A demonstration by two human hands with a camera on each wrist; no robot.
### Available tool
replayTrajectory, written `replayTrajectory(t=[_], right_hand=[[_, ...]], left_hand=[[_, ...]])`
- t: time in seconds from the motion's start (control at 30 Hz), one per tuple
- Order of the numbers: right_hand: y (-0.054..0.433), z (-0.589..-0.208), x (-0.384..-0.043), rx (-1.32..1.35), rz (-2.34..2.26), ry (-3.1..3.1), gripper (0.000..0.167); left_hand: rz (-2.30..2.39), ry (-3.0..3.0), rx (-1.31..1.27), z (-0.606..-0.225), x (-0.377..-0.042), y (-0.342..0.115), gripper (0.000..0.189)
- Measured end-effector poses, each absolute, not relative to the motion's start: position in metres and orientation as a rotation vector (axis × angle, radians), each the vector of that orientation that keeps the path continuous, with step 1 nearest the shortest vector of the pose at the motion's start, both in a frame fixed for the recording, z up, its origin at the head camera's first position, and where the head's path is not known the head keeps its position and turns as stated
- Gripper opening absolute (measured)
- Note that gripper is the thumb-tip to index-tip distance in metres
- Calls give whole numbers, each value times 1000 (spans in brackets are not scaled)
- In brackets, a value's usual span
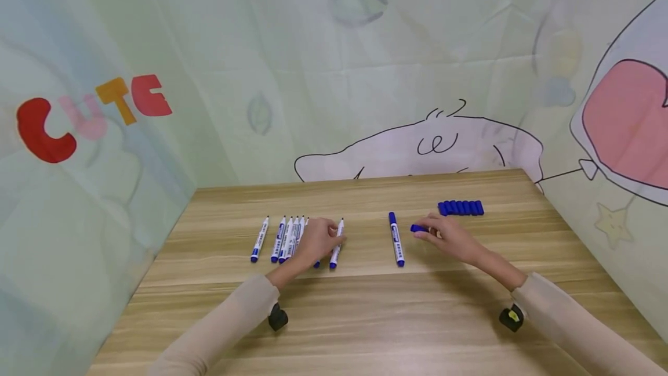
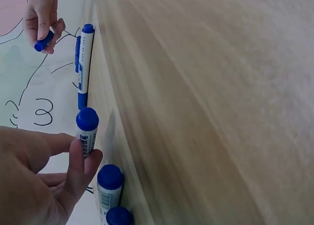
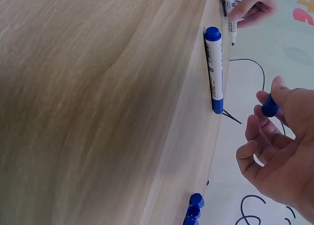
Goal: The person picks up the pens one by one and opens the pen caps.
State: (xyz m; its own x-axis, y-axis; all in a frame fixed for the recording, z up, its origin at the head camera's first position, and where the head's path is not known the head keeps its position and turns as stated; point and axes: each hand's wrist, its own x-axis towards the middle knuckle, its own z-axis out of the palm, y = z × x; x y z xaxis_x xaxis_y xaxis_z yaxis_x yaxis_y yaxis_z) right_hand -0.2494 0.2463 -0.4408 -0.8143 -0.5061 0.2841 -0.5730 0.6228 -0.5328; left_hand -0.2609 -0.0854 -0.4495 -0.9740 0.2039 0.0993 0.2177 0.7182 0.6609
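Observation:
My left hand (image 1: 319, 241) pinches an uncapped white marker (image 1: 338, 243) between thumb and fingers, its dark tip pointing to the back of the table. In the left wrist view the blue end of this marker (image 2: 88, 121) sticks out above the fingertips. Between thumb and index finger my right hand (image 1: 450, 238) holds a blue marker cap (image 1: 417, 228), raised off the table in the right wrist view. A capped marker (image 1: 396, 239) lies on the table between the hands. Left of my left hand lie several uncapped markers (image 1: 286, 242), partly hidden by it.
A row of several blue caps (image 1: 461, 208) stands at the back right of the wooden table (image 1: 365, 318). One uncapped marker (image 1: 260, 239) lies apart at the far left. Behind the table hangs a printed curtain (image 1: 250, 103).

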Motion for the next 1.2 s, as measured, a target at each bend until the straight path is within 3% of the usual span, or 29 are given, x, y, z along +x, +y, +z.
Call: replayTrajectory(t=[0.2,0.43,0.7,0.93,1.2], right_hand=[[248,-441,-249,914,952,-2740,21],[249,-441,-249,910,950,-2744,21],[250,-441,-249,917,991,-2728,19],[250,-443,-250,898,999,-2749,20],[252,-445,-251,911,1012,-2742,21]], left_hand=[[-1100,-2928,-350,-452,-262,-83,31],[-890,-2945,-370,-452,-262,-83,18],[-750,-2945,-326,-455,-269,-88,19],[-742,-2945,-291,-450,-269,-94,41],[-595,-2943,-267,-447,-269,-102,39]])
